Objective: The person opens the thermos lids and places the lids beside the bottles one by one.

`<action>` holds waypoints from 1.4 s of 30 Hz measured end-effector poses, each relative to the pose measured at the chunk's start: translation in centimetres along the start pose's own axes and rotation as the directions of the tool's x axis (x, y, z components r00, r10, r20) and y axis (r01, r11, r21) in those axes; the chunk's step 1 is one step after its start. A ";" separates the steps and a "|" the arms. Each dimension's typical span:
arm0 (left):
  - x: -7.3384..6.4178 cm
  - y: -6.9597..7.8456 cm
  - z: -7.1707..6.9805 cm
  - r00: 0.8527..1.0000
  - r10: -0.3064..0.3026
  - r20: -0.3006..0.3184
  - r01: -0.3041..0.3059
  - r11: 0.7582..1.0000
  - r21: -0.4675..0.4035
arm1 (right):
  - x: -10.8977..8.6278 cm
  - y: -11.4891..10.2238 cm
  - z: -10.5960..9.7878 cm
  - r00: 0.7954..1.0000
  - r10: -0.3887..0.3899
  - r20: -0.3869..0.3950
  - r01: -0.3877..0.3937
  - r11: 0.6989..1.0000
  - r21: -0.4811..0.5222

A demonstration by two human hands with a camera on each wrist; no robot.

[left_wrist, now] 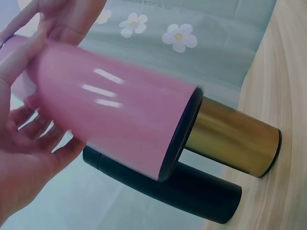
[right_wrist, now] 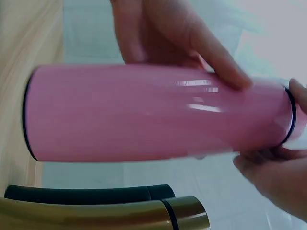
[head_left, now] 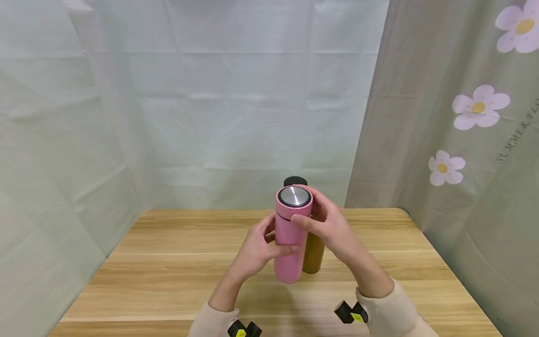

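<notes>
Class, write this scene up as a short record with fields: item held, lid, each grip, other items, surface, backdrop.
Item held: pink flask, raised off the table
Lid: metal-topped lid, in place
Left grip: around the flask's body, the lower of the two
Right grip: higher, near the lid
Other items: gold flask and black flask, both upright
Surface: wood-grain table
Backdrop: pale cloth, with printed flowers at right

Bottle [head_left: 289,234] before two flasks [head_left: 313,255]
</notes>
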State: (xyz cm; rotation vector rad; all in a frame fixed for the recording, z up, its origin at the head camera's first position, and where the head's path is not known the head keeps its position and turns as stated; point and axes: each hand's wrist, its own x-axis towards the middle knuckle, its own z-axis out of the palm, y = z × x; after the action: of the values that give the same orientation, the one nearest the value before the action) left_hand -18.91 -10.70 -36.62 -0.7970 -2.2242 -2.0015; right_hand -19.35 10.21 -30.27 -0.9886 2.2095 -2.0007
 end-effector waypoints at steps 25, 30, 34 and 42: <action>0.1 -0.1 0.0 0.999 0.008 -0.053 -0.006 0.999 0.045 | 0.0 -0.3 1.5 0.993 -0.034 -0.113 0.029 0.999 -0.043; 0.1 -0.1 -0.2 1.000 0.006 -0.015 -0.005 1.000 0.020 | 0.0 -0.3 0.8 0.999 -0.016 -0.049 0.017 1.000 0.020; -0.1 -0.1 -0.5 0.998 0.006 0.062 -0.003 0.999 -0.040 | 0.1 -0.3 -0.3 0.996 -0.014 0.089 0.001 0.989 0.147; -0.2 0.3 -0.5 0.996 0.010 0.084 -0.005 0.999 -0.050 | 0.1 -0.4 -0.8 0.988 -0.018 0.153 -0.006 0.989 0.151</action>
State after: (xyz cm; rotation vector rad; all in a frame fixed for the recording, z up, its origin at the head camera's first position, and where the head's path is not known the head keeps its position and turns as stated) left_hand -18.80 -11.21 -36.37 -0.9106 -2.2197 -2.0649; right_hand -19.61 10.84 -29.76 -1.0912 1.9485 -1.9851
